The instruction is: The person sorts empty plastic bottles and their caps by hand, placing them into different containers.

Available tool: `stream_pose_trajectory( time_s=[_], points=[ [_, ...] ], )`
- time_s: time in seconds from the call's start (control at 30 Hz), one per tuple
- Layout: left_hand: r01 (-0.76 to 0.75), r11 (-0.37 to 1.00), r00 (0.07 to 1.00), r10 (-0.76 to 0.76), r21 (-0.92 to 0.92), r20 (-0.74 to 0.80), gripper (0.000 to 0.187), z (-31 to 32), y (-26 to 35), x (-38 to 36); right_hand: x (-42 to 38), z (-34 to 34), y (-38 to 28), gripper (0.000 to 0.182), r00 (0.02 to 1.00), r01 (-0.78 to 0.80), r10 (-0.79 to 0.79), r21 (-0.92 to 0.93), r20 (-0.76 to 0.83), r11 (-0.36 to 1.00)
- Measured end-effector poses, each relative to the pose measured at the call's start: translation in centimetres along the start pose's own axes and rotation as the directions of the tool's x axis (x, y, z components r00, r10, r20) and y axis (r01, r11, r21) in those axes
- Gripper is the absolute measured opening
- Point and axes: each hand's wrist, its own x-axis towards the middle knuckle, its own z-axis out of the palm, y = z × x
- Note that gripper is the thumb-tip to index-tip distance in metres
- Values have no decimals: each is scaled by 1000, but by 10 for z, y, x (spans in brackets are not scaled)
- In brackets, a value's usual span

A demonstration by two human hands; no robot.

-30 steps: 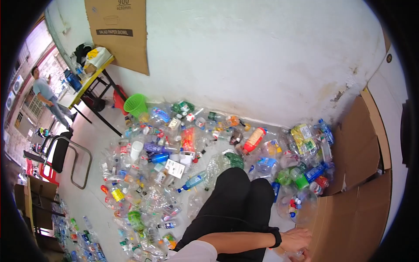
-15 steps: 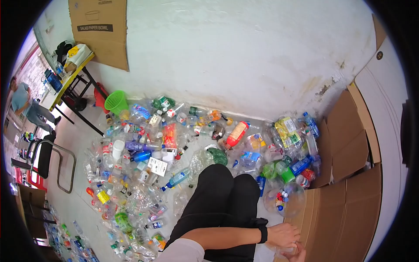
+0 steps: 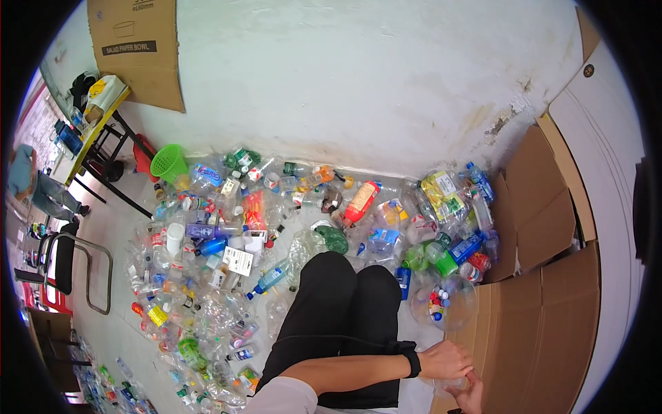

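At the lower right, my left hand [image 3: 445, 360], with a black band at its wrist, is closed with fingers curled down. Just below it my right hand [image 3: 470, 395] is closed too, its fingertips meeting those of the left. Between and under them shows part of a clear plastic bottle [image 3: 438, 388]; most of it is hidden by the hands. Beyond the hands stands a round clear plastic container [image 3: 466, 312] with several red, blue and white bottle caps [image 3: 439, 301] in it. The flattened cardboard [image 3: 510, 345] lies right beside my hands.
Plastic bottles [image 3: 207, 297] cover the floor ahead and left. A red bottle [image 3: 361, 204] and more bottles lie by the wall. A green basket [image 3: 169, 164] stands near a table [image 3: 103, 131]. An open cardboard box [image 3: 534, 214] is at right. A person [image 3: 41, 186] stands far left.
The view has shifted slightly, so the room appears further left. My hands stay together, with the right hand a little higher and more of it showing. The far person's posture differs slightly.
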Motion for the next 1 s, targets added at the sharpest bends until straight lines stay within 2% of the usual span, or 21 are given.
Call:
stream_pose_trajectory(
  time_s=[0.1, 0.17, 0.3, 0.37, 0.47, 0.6, 0.67, 0.7, 0.73, 0.8, 0.87, 0.93, 0.97, 1.0],
  points=[
    [-7, 1000, 1000, 7, 20, 17, 22, -2, 0, 1, 2, 7, 16, 51, 997, -77, 76, -16, -22, 997],
    [32, 999, 999, -32, 31, 0, 21, -4, 2, 2, 11, 14, 24, 50, 993, -25, 28, 26, -118, 999],
    [19, 1000, 1000, -19, -5, -23, 21, -5, 3, 4, 12, 15, 32, 51, 985, 12, -9, 13, -172, 1000],
    [24, 999, 999, -23, 44, -24, 21, -5, 2, 5, 16, 14, 41, 55, 977, 88, -108, -115, -183, 989],
    [32, 997, 999, -30, 77, -27, 20, 0, 0, 7, 19, 16, 47, 55, 954, 130, -174, -185, -244, 974],
    [36, 998, 999, -35, 60, -20, 20, -3, -1, 8, 19, 17, 43, 56, 953, 100, -157, -220, -258, 970],
    [159, 963, 971, -192, 216, 144, 24, 1, -5, 8, 17, 20, 34, 55, 952, 50, -115, -224, -285, 973],
    [362, 926, 917, -375, 109, 136, 31, 4, -9, 9, 18, 22, 20, 54, 927, 7, -122, -309, -355, 951],
    [357, 929, 919, -369, 101, 141, 31, 3, -9, 11, 19, 24, 10, 53, 897, -39, -138, -388, -419, 921],
    [527, 846, 820, -532, 85, 213, 39, -3, -11, 12, 20, 22, 9, 53, 887, -64, -153, -442, -437, 895],
    [549, 834, 795, -543, 64, 270, 41, -7, -10, 11, 24, 16, 11, 53, 875, -27, -268, -593, -404, 805],
    [598, 801, 735, -566, 37, 372, 44, -12, -11, 10, 26, 10, 15, 53, 879, -8, -281, -601, -385, 799],
    [596, 802, 735, -563, 34, 378, 44, -13, -11, 8, 25, 8, 16, 52, 886, 19, -296, -610, -357, 792],
    [556, 831, 775, -523, 10, 354, 45, -14, -12, 5, 24, 7, 17, 52, 887, 13, -291, -609, -359, 793]
  ],
)
